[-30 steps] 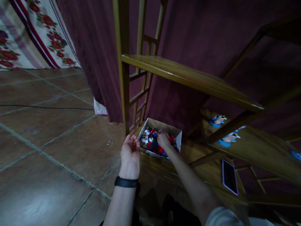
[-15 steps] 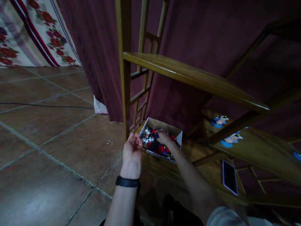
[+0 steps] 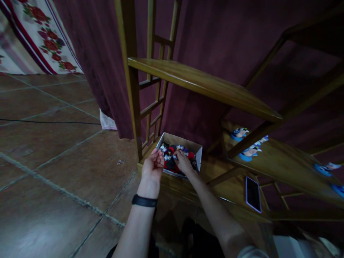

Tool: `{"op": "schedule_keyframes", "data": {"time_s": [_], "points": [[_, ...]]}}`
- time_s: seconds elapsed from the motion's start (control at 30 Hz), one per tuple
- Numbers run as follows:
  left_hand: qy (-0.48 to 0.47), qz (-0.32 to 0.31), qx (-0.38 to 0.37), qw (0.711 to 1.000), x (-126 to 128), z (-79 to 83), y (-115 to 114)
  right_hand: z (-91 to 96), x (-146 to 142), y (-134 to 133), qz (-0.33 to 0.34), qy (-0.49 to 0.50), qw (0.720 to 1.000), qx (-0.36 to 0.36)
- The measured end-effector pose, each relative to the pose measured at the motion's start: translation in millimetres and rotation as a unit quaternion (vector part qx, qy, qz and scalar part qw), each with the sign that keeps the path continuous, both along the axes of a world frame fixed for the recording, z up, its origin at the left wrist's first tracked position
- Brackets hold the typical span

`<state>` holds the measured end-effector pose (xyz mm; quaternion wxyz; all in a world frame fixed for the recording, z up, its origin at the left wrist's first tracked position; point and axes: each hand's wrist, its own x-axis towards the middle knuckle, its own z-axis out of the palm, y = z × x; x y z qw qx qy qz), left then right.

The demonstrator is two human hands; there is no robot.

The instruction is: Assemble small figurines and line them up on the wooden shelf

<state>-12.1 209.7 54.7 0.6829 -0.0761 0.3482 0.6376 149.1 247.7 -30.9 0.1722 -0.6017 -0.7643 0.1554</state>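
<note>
A shallow cardboard box (image 3: 199, 157) with white outer sides rests on the low wooden shelf, filled with small figurines (image 3: 168, 157) in red, black, white and blue. My right hand (image 3: 183, 162) reaches into it from the right, fingertips pinched at a small white-and-blue piece among the others. My left hand (image 3: 153, 164) hovers palm up at the box's left front corner. Its fingers are loosely curled and apart, and I see nothing in the palm. A black band circles the left wrist.
To the right, several blue-based figurines (image 3: 249, 153) stand on a raised wooden shelf (image 3: 285, 165). A phone (image 3: 253, 194) lies on the lower board. An upper shelf (image 3: 199, 80) overhangs the box, beside a wooden post (image 3: 131, 93). A dark cable (image 3: 51, 122) crosses the tiled floor.
My right hand has shifted toward the left within the box, and pieces there have moved about. My left hand has come closer to the box's front left corner. The view has swung slightly right.
</note>
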Motion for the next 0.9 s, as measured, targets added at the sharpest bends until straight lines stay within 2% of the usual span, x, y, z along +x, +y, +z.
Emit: {"op": "schedule_keyframes", "data": {"time_s": [0.1, 0.2, 0.27, 0.33, 0.43, 0.53, 0.57, 0.63, 0.67, 0.73, 0.8, 0.9], "points": [[0.026, -0.040, -0.007, 0.999, 7, -0.5, 0, 11.0, 3, -2, -0.038, 0.084, 0.996, 0.016], [0.063, -0.105, -0.018, 0.992, 13, -1.0, 0, 39.1, 3, -6, -0.065, 0.205, 0.974, 0.065], [0.073, -0.163, -0.017, 0.984, 17, -0.1, -1, 65.1, -1, -15, -0.024, 0.250, 0.964, 0.086], [0.058, -0.203, 0.005, 0.977, 21, 1.7, -1, 89.8, -9, -27, 0.056, 0.247, 0.964, 0.078], [0.031, -0.176, 0.051, 0.983, 23, 4.2, 0, 110.1, -18, -41, 0.131, 0.219, 0.966, 0.046], [0.009, -0.104, 0.069, 0.992, 20, 4.2, 3, 103.2, -10, -35, 0.146, 0.278, 0.949, 0.037], [0.001, -0.081, 0.062, 0.995, 17, 3.6, 5, 96.0, -3, -29, 0.127, 0.299, 0.945, 0.043], [-0.004, -0.031, 0.030, 0.999, 10, 1.6, 8, 77.3, 12, -14, 0.042, 0.298, 0.951, 0.068], [0.001, -0.007, 0.011, 1.000, 7, 0.6, 9, 67.0, 19, -6, 0.004, 0.267, 0.962, 0.064], [0.010, 0.023, -0.010, 1.000, 2, -0.8, 9, 47.2, 27, 8, -0.017, 0.163, 0.986, 0.028], [0.010, 0.030, -0.017, 0.999, -1, -0.9, 9, 31.3, 27, 17, 0.012, 0.043, 0.999, -0.002], [-0.005, 0.012, -0.022, 1.000, -1, 0.5, 9, 18.5, 21, 26, 0.094, -0.103, 0.990, -0.030]]}}
